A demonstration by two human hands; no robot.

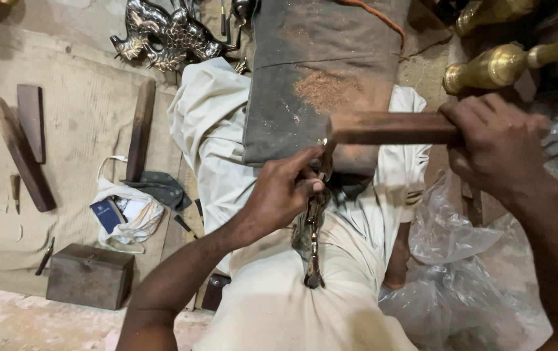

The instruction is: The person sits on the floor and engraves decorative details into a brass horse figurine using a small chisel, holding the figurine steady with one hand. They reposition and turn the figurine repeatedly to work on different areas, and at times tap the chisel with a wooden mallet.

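My left hand [282,192] pinches a thin metal tool [324,162] upright against a dark ornate metal piece [310,237] that lies on my lap, over pale cloth [272,299]. My right hand [496,146] grips a squared wooden block [389,128] held level, its left end just above the tool's top. A grey padded block [318,71] dusted with reddish powder lies just beyond the hands.
Shiny metal figurines [168,36] lie at the top. Brass vases [500,65] rest at upper right. Wooden sticks [22,153], a white bag [126,214] and a small metal box [90,276] sit on the mat at left. Crumpled clear plastic [461,286] lies at lower right.
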